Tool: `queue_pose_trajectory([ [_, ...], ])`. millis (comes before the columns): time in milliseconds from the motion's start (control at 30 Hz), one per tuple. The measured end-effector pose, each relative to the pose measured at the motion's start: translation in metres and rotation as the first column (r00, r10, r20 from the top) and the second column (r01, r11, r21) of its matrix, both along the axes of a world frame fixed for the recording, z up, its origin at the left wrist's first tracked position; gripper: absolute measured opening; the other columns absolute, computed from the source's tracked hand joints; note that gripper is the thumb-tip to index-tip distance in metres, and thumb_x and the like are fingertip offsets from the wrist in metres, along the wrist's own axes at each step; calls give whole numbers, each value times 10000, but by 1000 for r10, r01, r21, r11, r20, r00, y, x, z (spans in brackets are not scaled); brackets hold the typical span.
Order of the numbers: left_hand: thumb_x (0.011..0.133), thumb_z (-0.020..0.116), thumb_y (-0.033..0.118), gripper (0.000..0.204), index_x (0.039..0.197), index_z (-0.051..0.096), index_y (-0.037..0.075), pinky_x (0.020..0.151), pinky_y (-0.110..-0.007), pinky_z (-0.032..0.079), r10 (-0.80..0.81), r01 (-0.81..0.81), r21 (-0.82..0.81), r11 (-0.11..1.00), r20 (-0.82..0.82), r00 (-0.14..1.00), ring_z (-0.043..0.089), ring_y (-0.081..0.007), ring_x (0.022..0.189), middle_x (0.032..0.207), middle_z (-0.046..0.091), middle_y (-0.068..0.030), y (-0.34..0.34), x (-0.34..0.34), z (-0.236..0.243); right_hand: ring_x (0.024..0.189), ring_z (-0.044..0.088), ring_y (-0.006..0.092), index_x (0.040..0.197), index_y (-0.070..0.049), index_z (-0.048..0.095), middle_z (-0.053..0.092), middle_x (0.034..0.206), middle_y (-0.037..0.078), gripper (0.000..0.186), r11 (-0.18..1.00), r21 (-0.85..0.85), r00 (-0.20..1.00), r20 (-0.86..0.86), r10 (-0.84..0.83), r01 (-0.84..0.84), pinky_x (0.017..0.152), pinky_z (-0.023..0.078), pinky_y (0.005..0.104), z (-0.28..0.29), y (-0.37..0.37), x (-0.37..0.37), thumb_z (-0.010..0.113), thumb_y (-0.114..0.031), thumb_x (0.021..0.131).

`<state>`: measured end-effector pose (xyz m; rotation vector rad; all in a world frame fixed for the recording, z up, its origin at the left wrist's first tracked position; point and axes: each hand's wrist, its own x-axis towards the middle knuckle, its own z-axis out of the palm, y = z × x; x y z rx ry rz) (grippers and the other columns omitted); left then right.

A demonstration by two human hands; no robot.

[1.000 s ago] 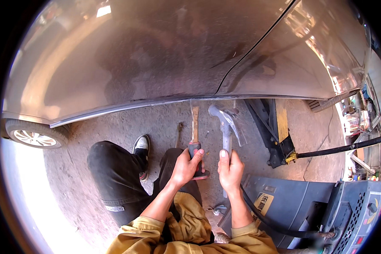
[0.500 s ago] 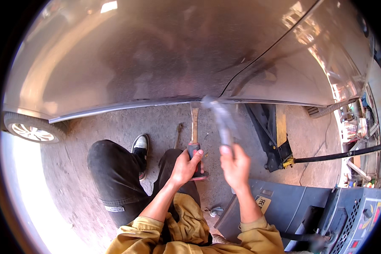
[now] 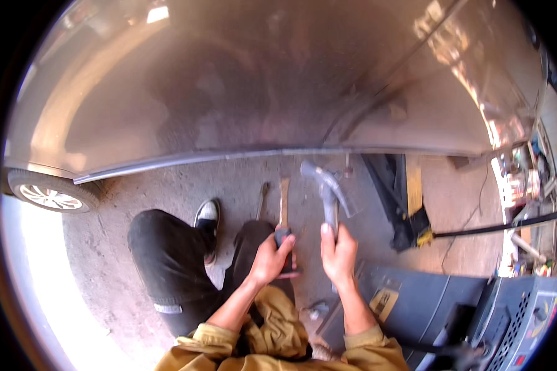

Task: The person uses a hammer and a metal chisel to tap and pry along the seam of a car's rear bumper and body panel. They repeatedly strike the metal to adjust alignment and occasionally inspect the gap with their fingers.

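In my left hand [image 3: 268, 261] is a chisel [image 3: 284, 204] with a flat, worn, rusty-brown blade and a dark grip with red parts. Its tip points toward the lower edge of the brown car body [image 3: 229, 117] and stands apart from it. My right hand [image 3: 339, 255] is closed round the handle of a claw hammer [image 3: 331, 195], thumb along the shaft. The grey metal head, slightly blurred, is just right of the chisel blade and below the car's sill [image 3: 185, 159].
A black and yellow jack [image 3: 402, 210] with a long dark bar [image 3: 495, 226] stands at the right under the car. A blue-grey machine [image 3: 427, 290] is at lower right. A long thin tool [image 3: 262, 199] lies on the concrete floor. A wheel [image 3: 49, 190] is at far left.
The chisel has come away from the car's lower edge, back toward me. The hammer head has dropped lower and away from the sill. Both hands still hold their tools.
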<state>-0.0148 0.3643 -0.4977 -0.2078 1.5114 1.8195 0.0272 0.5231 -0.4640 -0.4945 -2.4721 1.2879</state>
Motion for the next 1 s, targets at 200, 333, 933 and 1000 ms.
queue_pose_trajectory([
  [200,1037,568,386,363,1010,530,26,579,-270,487,-40,43,22,999,-117,992,634,-137,621,735,643,-62,4,0,7,487,441,40,817,-65,494,461,587,-41,359,959,-278,997,-45,-70,55,425,354,236,-15,3,3,556,-333,1048],
  [333,1036,574,368,361,947,537,20,574,-291,499,31,-30,7,1000,-154,988,633,-132,611,705,637,-51,-2,-13,15,496,437,41,817,-66,486,455,612,-38,370,929,-369,999,-22,-46,35,425,351,233,-10,-6,1,550,-345,1050],
  [933,1035,568,403,402,983,537,6,580,-279,493,-6,11,36,999,-143,990,619,-124,632,737,627,-51,-15,-30,8,477,490,148,846,-117,575,537,629,30,483,979,50,701,-691,175,-196,476,371,301,61,-8,-31,469,-554,1023],
  [1000,1036,569,362,377,1013,551,-14,582,-283,513,-23,19,-42,999,-90,996,620,-119,614,739,630,-49,-16,-29,19,509,565,212,825,-68,636,564,611,92,330,957,242,984,121,131,-158,490,396,366,-11,0,-25,579,-324,1025],
])
